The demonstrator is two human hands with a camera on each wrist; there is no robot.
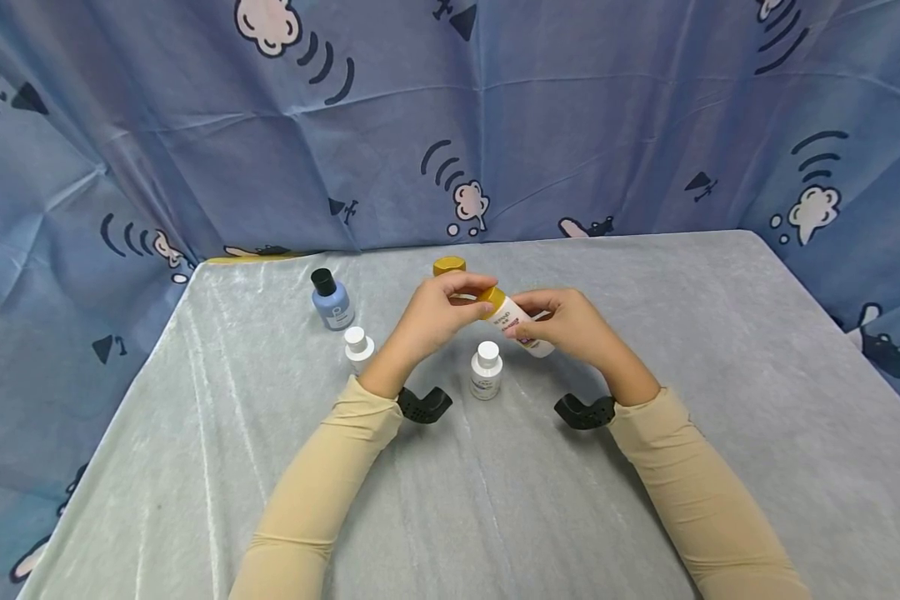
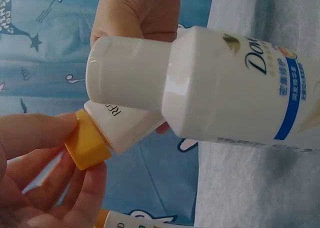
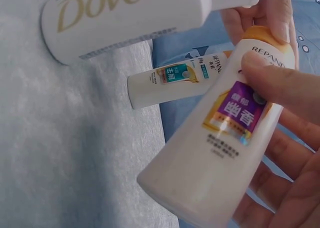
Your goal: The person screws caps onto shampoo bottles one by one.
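Note:
A white shampoo bottle with a purple label [image 3: 215, 138] is held tilted above the table between both hands. My left hand [image 1: 435, 312] pinches its yellow cap [image 2: 87, 140] between thumb and fingertips. Round the bottle's body curl the thumb and fingers of my right hand [image 1: 573, 325]. The cap sits on the bottle's upper end, pointing toward the left hand. Just in front of the hands stands a white Dove bottle [image 1: 486, 372] with a white cap. Behind the left hand, a second yellow-capped bottle [image 1: 448, 265] is mostly hidden; its teal label shows in the right wrist view.
To the left stands a blue bottle with a black cap [image 1: 334, 307]. Another white-capped bottle [image 1: 358, 347] is beside the left wrist, partly covered by the forearm. A pale cloth covers the table [image 1: 720, 350], with a patterned blue curtain [image 1: 570, 125] behind it.

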